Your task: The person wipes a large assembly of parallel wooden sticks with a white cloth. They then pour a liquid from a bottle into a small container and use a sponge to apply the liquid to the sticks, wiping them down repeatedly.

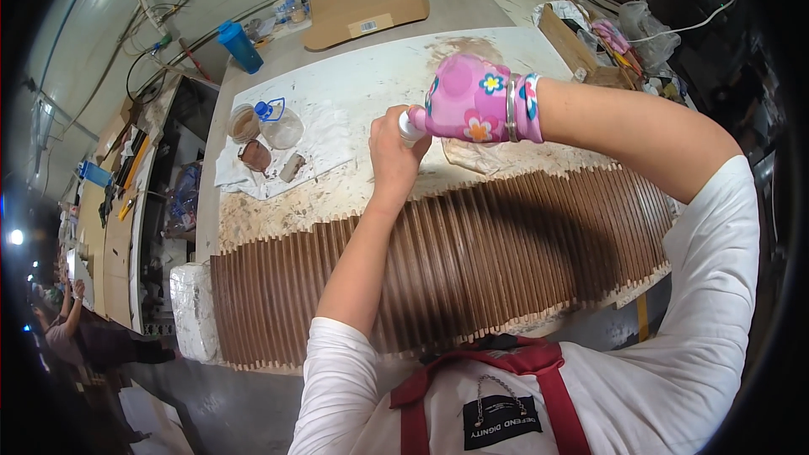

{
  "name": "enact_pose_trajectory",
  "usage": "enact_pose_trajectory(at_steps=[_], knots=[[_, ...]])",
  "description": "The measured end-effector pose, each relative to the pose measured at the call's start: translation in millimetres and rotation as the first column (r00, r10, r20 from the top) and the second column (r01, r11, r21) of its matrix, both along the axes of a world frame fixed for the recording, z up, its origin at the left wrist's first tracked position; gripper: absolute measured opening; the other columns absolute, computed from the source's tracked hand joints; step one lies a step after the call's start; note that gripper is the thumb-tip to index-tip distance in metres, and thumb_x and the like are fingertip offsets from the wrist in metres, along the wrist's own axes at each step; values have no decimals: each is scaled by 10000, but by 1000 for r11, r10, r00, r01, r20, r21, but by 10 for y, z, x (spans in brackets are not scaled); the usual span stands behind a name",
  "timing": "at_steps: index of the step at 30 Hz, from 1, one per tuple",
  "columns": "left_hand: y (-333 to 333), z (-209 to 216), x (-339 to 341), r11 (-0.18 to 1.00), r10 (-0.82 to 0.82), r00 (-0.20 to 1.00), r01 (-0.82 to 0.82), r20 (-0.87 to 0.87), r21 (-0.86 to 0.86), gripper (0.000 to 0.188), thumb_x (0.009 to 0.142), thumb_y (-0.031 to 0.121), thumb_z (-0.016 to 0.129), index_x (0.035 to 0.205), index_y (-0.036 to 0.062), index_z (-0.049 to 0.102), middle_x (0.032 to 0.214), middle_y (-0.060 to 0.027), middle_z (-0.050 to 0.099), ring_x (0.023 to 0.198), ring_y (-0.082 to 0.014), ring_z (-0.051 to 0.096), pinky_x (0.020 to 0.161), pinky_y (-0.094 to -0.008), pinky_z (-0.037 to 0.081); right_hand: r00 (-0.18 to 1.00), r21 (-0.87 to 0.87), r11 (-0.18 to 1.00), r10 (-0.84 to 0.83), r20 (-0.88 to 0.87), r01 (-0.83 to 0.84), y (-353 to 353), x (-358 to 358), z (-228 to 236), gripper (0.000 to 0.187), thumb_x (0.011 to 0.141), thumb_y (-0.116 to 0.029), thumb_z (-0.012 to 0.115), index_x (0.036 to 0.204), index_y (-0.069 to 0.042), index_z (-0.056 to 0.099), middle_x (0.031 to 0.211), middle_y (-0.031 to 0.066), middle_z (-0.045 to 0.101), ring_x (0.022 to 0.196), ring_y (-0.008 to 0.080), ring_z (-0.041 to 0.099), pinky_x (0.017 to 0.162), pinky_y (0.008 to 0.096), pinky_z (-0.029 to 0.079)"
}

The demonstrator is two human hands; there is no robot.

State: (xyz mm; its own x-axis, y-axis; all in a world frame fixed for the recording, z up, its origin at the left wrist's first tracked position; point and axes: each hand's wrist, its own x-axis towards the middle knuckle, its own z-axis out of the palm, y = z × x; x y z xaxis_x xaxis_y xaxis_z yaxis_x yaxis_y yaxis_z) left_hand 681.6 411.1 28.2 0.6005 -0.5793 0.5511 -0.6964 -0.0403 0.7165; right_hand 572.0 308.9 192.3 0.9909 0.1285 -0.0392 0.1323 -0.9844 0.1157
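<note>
White cylinder [410,128], small, smooth and round-ended, sits above the middle of the worktop [371,67], beyond the row of wooden strips. Only part of it shows, so its full length cannot be told. The left hand [396,152] is bare and curls its fingers around it. The right hand [468,101] is wrapped in pink cloth printed with blue, white and orange flowers, gathered at the wrist by a grey band; a short pink tip meets the cylinder, but how tightly the fingers bend beneath the fabric cannot be told.

Dark brown strips [472,236], long and narrow with a ridged, grained look, lie side by side along the near edge, their pale blocky ends making a toothed border. At the near left corner is a lumpy white block [194,312] in shiny plastic.

Toward the left edge, a crumpled white rag [329,152] carries a clear tub [244,125], a see-through jug [282,131] with a blue handle, a brown-stained cup [254,157] and a small greyish block [292,168]. A translucent blue bottle [240,46] stands near the far left corner, and flat, matte cardboard [362,8] lies by the far edge.
</note>
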Motion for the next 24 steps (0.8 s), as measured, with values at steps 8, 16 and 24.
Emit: enact_pose_trajectory(at_steps=[8, 16, 24], knots=[[-68, -101, -131, 994, 107, 994, -107, -21, -7, 393, 756, 137, 755, 1093, 69, 564, 1008, -150, 597, 1034, -344, 505, 883, -426, 405, 915, 229, 893, -343, -210, 387, -112, 182, -165, 203, 861, -149, 585, 1011, -66, 693, 810, 168, 690, 741, 301, 670, 670, 394, 518], [-33, -106, -51, 994, 110, 993, -111, -37, -11, 421, 761, 110, 751, 1126, 69, 545, 1009, -168, 574, 1034, -358, 510, 879, -429, 410, 995, -6, 996, -89, 44, 90, 14, 26, -196, 170, 875, -178, 560, 969, -72, 653, 679, 133, 637, 629, 320, 627, 585, 416, 512], [12, -30, 56, 993, 114, 984, -111, -137, 33, 406, 775, 124, 743, 1124, 60, 546, 1004, -165, 569, 979, -329, 536, 851, -407, 445, 980, 157, 969, -196, 19, 191, 40, 7, -100, 229, 932, -130, 484, 1101, -81, 630, 734, 114, 658, 668, 261, 672, 578, 380, 540]])
